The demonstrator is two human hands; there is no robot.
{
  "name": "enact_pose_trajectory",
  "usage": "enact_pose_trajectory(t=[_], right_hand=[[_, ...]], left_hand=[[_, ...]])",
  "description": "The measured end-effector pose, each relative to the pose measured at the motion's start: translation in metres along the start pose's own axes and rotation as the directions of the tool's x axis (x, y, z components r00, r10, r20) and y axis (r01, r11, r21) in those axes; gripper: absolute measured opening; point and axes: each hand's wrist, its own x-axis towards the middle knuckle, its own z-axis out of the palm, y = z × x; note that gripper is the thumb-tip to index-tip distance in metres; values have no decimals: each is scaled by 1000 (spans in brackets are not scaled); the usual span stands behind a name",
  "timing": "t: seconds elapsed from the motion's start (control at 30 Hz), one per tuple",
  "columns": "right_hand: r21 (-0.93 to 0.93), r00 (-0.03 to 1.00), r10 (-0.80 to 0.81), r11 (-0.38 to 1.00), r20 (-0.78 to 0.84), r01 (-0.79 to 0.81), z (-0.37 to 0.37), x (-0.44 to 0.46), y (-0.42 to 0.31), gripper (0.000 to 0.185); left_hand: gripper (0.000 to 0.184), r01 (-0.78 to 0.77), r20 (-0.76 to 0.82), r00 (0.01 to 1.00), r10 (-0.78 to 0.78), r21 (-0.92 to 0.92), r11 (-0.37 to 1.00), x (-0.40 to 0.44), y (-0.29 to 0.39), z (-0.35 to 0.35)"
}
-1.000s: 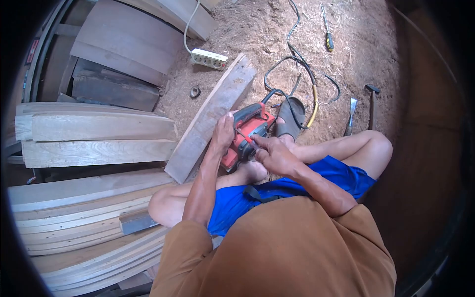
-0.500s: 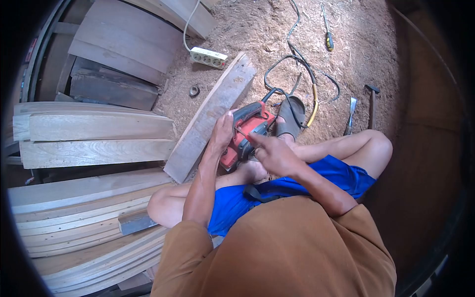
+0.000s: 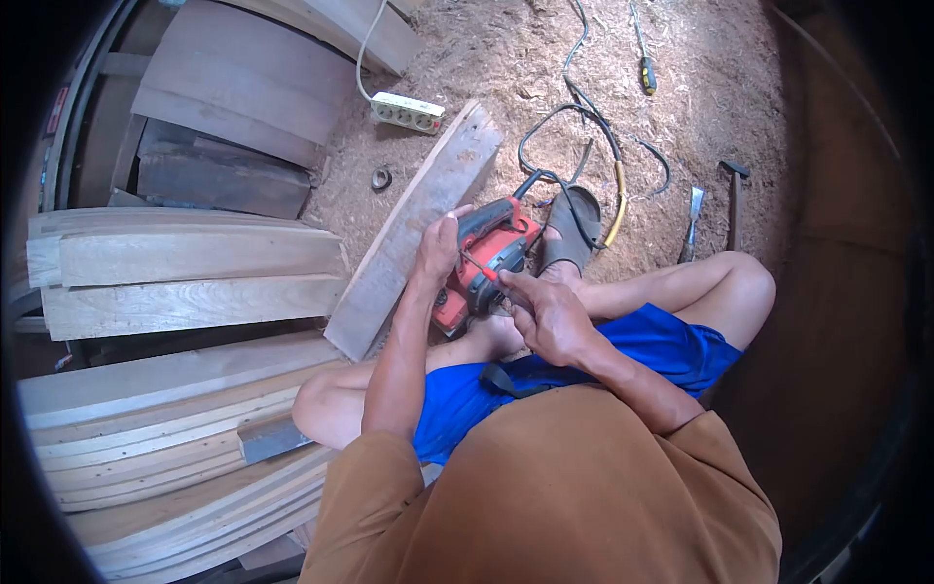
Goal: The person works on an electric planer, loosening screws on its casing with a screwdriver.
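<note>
A red and black power planer (image 3: 501, 243) rests tilted at my feet, against the near side of a thick wooden beam (image 3: 418, 219). My left hand (image 3: 440, 251) grips the planer's left side, its thumb by the black handle. At the planer's right side, my right hand (image 3: 550, 316) is closed with its fingertips on a thin tool with a red handle (image 3: 489, 273). The tool's thin shaft points up and left over the planer's body. Its exact tip is too small to tell.
Stacked boards (image 3: 195, 258) lie at the left. Above the beam are a power strip (image 3: 409, 112) and a tape roll (image 3: 380, 178). A black cable (image 3: 608, 136) loops past my sandal (image 3: 572, 229). A screwdriver (image 3: 648, 76), a chisel (image 3: 694, 219) and a hammer (image 3: 735, 204) lie right.
My right hand has drawn back slightly and its fingers have shifted, so the tool's red handle shows more clearly. My left hand stays on the planer.
</note>
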Motion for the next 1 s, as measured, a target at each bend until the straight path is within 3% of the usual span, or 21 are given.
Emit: enact_pose_trajectory(t=[0.1,0.17,0.23,0.3,0.4,0.5,0.6,0.7,0.83,0.9,1.0], right_hand=[[-2,991,-78,997,-108,78,9,-3,5,46],[334,994,105,939,-41,-85,15,5,16,50],[643,953,280,711,113,-285,9,14,17,50],[824,852,389,303,351,-478,-5,17,17,48],[780,869,420,440,260,-446,6,16,8,45],[801,845,422,351,327,-485,-1,18,-1,39],[880,777,468,-1,421,-476,-2,21,-12,37],[869,800,445,89,403,-487,6,14,-14,37],[689,901,393,603,181,-402,11,18,-6,34],[557,946,308,771,100,-310,10,17,-6,35],[420,976,219,885,8,-202,15,15,1,35]], left_hand=[[57,3,11,1000,-3,-43,999,1,-1,-1],[57,-8,8,1000,9,-104,994,4,-6,0],[58,-4,27,1000,8,-142,990,3,-4,0],[58,-18,27,999,23,-153,988,4,-2,1],[59,-32,12,999,34,-123,992,1,0,2],[59,1,20,1000,1,-85,996,-3,8,0],[60,13,15,1000,-11,-78,997,-8,17,4],[60,9,-1,1000,-9,-109,994,-8,13,6],[60,4,-12,1000,-6,-111,994,-10,13,7],[60,-12,-17,1000,11,-102,995,-8,12,7],[59,-7,-23,1000,6,-89,996,-7,4,6]])
